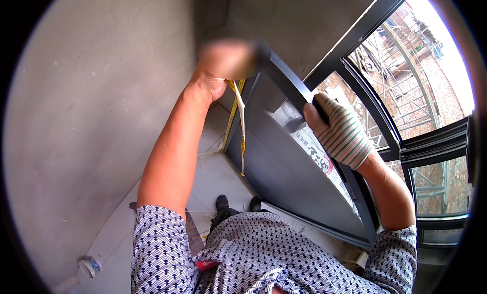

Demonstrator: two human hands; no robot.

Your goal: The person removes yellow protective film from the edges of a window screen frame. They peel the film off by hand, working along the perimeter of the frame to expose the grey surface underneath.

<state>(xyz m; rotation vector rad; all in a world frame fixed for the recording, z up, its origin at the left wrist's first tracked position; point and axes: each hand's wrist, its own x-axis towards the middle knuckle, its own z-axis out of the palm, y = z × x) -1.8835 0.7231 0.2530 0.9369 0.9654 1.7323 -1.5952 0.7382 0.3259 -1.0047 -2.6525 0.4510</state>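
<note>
A dark grey framed window panel (274, 136) stands tilted in front of me, with a strip of printed white film along its right side. My right hand (340, 129), in a striped glove with the fingertips bare, is closed around the panel's upper right edge. My left hand (225, 60) is raised at the panel's upper left corner, bare at the wrist. Its fingers are blurred, so what they hold cannot be made out. Just under it hangs a loose, twisted strip of yellow and white tape (242, 126). More yellow tape runs down the panel's left edge.
A bare plaster wall (91, 91) rises on the left. Dark window frames (375, 104) stand on the right, with scaffolding and brickwork outside. A small white tub (90, 267) sits on the tiled floor (203, 172) at lower left. My shoes (222, 203) are close to the panel's lower edge.
</note>
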